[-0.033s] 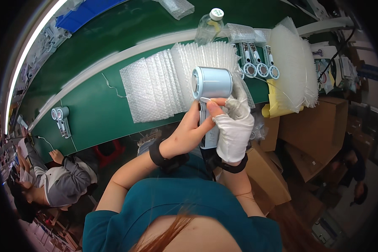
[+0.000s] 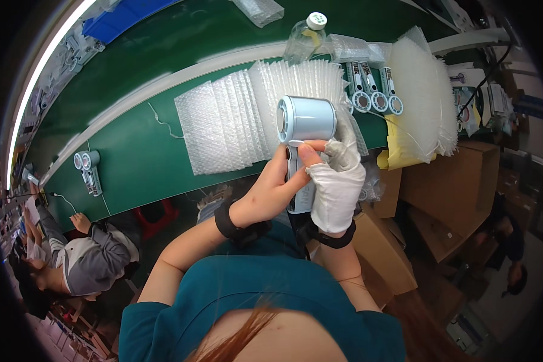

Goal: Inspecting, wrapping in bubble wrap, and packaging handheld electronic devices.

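Observation:
A light-blue handheld blower [image 2: 311, 117], with a drum-shaped head and a straight handle, is held upright in front of my chest. My bare left hand [image 2: 268, 187] is closed round the near side of its handle, just below the head. My right hand [image 2: 338, 190] wears a white glove with the thumb and a fingertip bare, and grips the handle from the other side. Where the head meets the handle, those bare fingertips touch a small white piece [image 2: 296, 143]. Part of the handle and several right fingers are hidden by the hands.
Fanned bubble-wrap bags [image 2: 223, 120] lie behind the blower on the green bench [image 2: 139, 163]. Similar blowers [image 2: 361, 99] rest at the right near a clear bottle [image 2: 304, 42] and a foam-sheet stack [image 2: 416, 96]. Open cardboard boxes [image 2: 446, 199] stand lower right. A co-worker [image 2: 96, 259] sits left.

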{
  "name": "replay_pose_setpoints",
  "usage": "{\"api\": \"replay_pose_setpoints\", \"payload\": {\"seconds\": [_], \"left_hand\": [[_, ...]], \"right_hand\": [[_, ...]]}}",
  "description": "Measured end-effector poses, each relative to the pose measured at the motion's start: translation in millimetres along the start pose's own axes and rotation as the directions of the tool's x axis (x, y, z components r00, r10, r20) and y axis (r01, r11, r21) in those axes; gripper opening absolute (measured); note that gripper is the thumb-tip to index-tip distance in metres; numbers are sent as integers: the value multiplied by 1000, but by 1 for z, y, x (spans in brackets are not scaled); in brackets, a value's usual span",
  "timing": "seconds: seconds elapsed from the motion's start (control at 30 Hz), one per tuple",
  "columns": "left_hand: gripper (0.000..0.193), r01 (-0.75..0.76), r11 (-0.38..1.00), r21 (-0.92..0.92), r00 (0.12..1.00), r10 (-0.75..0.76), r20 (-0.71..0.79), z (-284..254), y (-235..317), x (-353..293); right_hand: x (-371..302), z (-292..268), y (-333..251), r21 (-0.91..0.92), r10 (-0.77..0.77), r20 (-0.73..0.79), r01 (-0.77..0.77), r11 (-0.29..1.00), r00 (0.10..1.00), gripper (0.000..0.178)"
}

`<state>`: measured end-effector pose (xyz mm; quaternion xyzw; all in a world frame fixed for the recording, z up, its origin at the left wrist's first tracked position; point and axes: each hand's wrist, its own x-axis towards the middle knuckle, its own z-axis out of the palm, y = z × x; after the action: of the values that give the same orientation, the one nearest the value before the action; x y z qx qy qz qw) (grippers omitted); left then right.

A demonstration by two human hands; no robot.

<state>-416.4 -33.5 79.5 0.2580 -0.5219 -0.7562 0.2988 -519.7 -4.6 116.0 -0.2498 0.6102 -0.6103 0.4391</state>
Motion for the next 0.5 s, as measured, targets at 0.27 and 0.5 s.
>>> {"api": "replay_pose_setpoints", "payload": {"seconds": [0.27,0.5], "left_hand": [[41,34,997,-72,998,-38,-59,-41,7,-40],[41,-24,993,-116,996,14,-88,-78,20,-72]], "right_hand": [[-19,53,19,-62,-227,-39,224,973,973,5],[-42,97,12,51,131,16,-131,990,991,6]]}}
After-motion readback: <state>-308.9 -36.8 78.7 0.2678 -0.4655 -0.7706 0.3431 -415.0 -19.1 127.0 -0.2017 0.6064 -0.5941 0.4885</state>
